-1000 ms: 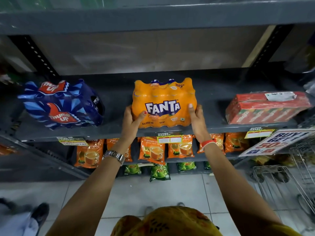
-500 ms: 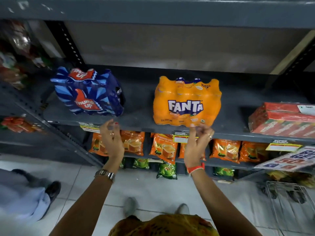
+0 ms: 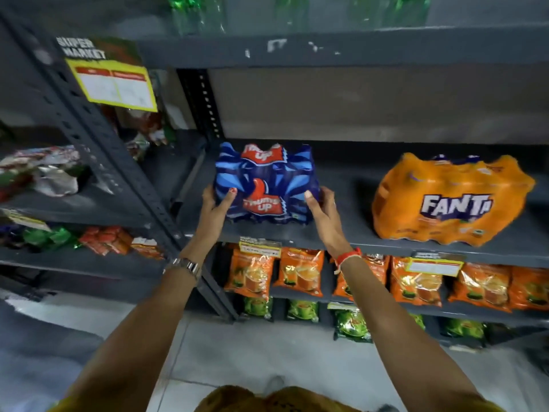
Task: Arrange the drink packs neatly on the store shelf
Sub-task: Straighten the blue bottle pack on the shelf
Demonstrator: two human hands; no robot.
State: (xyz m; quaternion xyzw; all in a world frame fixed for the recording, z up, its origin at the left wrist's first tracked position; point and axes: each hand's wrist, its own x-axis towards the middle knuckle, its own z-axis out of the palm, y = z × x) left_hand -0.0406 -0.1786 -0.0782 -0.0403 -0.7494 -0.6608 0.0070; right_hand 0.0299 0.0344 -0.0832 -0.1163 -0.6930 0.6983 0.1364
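Observation:
A blue Thums Up drink pack point(image 3: 266, 182) stands on the grey shelf board point(image 3: 344, 233), near its left end. My left hand point(image 3: 214, 212) presses its left side, thumb on the front. My right hand point(image 3: 323, 215) grips its right side. An orange Fanta pack point(image 3: 451, 200) stands apart on the same board, further right.
A slanted grey upright point(image 3: 118, 162) borders the shelf on the left, with a yellow price sign point(image 3: 114, 84) on it. Orange pouches point(image 3: 300, 272) and green pouches point(image 3: 352, 324) fill the lower shelves. Green bottles point(image 3: 196, 13) stand on the shelf above. Tiled floor lies below.
Both hands left the Fanta pack, dropped below the shelf edge, then moved left and took hold of the Thums Up pack. The view swung left.

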